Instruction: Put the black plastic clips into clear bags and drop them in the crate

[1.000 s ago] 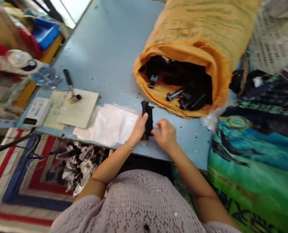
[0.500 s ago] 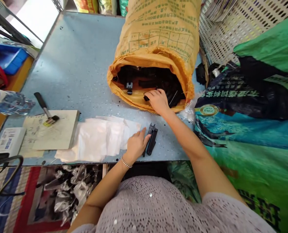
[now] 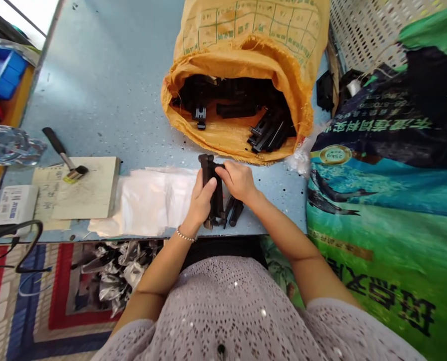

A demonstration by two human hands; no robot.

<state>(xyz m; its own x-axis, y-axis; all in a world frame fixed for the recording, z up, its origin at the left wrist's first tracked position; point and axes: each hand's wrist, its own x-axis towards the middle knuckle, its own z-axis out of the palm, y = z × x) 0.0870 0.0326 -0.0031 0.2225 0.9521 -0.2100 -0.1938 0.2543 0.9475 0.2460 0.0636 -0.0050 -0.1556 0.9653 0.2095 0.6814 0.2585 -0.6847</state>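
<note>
My left hand (image 3: 199,203) is closed around a long black plastic part (image 3: 216,196), held upright at the table's front edge, its thumb across the front. My right hand (image 3: 240,181) grips the upper right side of the same part with bent fingers. Just to the right, partly behind the held piece, another black part (image 3: 237,212) lies on the table. Above both hands a yellow woven sack (image 3: 223,143) gapes open toward me, with several black plastic parts (image 3: 270,133) inside. Thin white plastic bags (image 3: 144,203) are spread beside my left hand.
On the left lie a brush (image 3: 63,155) on a pale pad (image 3: 95,198), a white box (image 3: 16,205) with a cable, and a plastic bottle (image 3: 12,145). Large printed sacks (image 3: 389,200) crowd the right side. Silvery wrappers (image 3: 121,273) sit below the table edge.
My right hand has come out of the sack, down to the table's front edge. A black part is now between both hands; my left hand has lifted from the table onto it.
</note>
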